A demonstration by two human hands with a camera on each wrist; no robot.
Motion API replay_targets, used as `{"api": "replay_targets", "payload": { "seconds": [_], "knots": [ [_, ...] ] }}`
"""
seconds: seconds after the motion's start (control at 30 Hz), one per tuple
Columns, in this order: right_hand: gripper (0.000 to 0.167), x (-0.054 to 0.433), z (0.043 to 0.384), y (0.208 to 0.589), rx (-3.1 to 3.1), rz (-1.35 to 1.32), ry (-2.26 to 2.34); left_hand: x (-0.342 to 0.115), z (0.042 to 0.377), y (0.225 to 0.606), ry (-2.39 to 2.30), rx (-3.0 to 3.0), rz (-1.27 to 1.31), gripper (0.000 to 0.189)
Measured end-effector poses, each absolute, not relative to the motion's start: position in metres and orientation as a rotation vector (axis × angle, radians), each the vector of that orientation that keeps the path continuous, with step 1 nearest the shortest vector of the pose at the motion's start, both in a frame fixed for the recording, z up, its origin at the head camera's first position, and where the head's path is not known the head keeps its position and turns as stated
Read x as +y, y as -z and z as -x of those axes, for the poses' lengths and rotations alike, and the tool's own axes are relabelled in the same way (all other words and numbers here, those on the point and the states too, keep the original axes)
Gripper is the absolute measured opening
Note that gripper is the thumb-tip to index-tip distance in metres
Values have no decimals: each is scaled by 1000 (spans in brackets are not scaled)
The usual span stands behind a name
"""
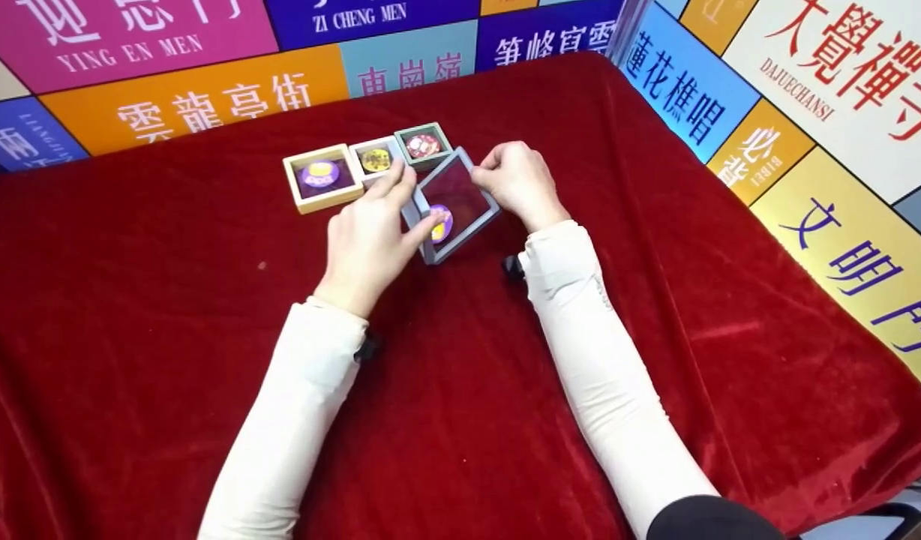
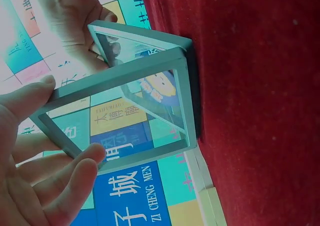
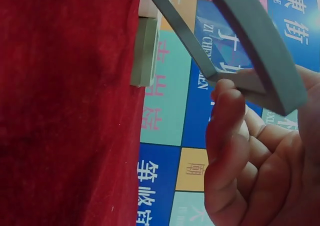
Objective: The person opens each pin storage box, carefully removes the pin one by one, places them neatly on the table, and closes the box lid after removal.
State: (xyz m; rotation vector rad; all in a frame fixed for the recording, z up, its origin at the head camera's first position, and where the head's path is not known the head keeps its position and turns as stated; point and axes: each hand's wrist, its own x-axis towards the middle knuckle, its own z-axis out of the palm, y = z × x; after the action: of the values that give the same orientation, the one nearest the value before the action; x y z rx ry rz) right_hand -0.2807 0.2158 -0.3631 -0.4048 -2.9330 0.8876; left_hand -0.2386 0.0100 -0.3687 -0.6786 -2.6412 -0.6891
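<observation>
Both hands hold a grey hinged display frame with clear film panes, standing part-way open like a book on the red cloth. My left hand pinches one half by its outer edge, thumb on one side and fingertips on the other, as the left wrist view shows. With thumb and curled fingers, my right hand grips the upper corner of the other half. A round purple and yellow badge shows low between the two halves. In the right wrist view the frame's corner sits between thumb and fingers.
Behind the hands stand three small framed badges in a row: a yellow frame, a white frame and a green frame. Red velvet cloth covers the table. Panels with large lettering rise along the back and right.
</observation>
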Motion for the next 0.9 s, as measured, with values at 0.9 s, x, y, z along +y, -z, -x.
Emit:
{"api": "replay_targets", "payload": {
  "seconds": [0.9],
  "knots": [
    [15,224,284,382,-3221,648,-573,6,240,362,643,-2702,687,66]
  ]
}}
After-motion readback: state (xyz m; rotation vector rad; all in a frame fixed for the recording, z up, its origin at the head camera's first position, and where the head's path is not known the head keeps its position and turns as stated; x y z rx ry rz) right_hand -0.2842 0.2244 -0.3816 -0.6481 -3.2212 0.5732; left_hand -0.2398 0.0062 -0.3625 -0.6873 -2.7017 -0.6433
